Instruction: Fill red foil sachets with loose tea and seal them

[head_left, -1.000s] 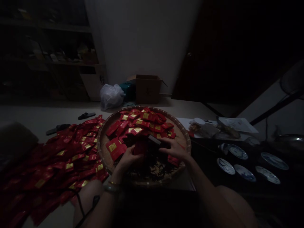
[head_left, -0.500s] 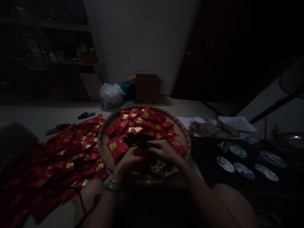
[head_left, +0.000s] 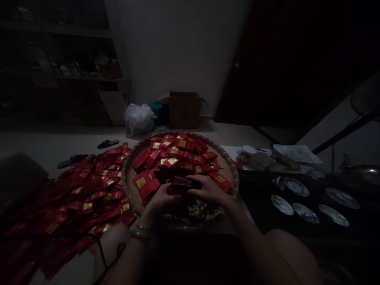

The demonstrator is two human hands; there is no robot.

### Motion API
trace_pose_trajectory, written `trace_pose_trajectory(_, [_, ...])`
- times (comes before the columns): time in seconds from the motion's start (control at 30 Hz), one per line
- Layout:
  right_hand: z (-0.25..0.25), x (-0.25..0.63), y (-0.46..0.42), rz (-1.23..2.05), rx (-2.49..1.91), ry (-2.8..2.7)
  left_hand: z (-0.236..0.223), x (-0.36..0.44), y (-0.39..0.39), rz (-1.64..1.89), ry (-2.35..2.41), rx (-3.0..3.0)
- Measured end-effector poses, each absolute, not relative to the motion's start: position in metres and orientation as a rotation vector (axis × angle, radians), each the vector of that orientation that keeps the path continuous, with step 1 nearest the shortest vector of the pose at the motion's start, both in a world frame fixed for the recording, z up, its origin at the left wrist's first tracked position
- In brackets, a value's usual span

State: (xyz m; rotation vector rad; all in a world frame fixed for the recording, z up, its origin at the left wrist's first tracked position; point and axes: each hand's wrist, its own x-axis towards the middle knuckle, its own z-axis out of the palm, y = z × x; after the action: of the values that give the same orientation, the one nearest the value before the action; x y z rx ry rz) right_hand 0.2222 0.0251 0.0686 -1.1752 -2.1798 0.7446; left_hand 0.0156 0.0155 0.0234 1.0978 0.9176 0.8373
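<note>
Closed round a red packet (head_left: 174, 190), my left hand (head_left: 162, 202) is over the near half of a round woven bamboo tray (head_left: 230, 160). In my right hand (head_left: 208, 188) is a small black stapler (head_left: 187, 182), its two arms spread apart at the packet's top edge. Dim light hides most of the held packet and where the fingers grip it. Many red packets with gold labels (head_left: 185, 150) are heaped in the tray's far half. Dark dried leaves (head_left: 197, 209) lie loose on the tray beneath my hands.
A broad pile of red packets (head_left: 89, 194) covers the floor on the left, near dark slippers (head_left: 107, 144). Several patterned dishes (head_left: 305, 213) sit on a dark surface at right. A cardboard box (head_left: 184, 111) and a white plastic bag (head_left: 139, 118) stand by the wall.
The stapler's arms have parted and now show a gap. My right hand has turned slightly with it. My left hand keeps the packet in nearly the same place.
</note>
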Motion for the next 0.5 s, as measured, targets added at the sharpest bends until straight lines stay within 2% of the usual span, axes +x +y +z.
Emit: trace_pose_trajectory(0.5, [0.06, 0.21, 0.027, 0.691, -1.277, -2.085, 0.024, 0.017, 0.015, 0.818, 0.991, 1.175])
